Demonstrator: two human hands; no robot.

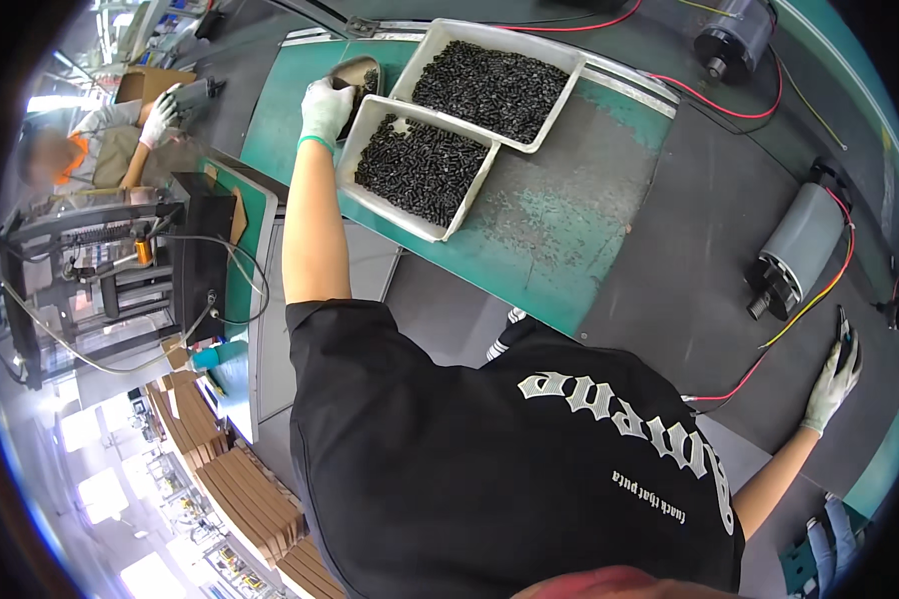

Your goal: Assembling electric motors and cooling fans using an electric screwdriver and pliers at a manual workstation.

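My left hand (325,108), in a white glove with a green cuff, reaches far out and grips a metal scoop (362,72) that holds some small black parts. The scoop sits at the top left corner of the nearer white tray (390,212), which is full of small black parts. A second, larger white tray (567,85) of the same parts lies just behind it. My right hand (834,384), also gloved, rests on the dark mat (689,260) at the right. It holds a thin dark tool (844,334) beside red and yellow wires (809,304).
A grey cylindrical motor (799,250) lies on the mat near my right hand, and another motor (729,40) at the top. Both trays stand on a green table (549,240). At the left are a co-worker (120,140), a machine frame (120,270) and stacked cardboard (240,489).
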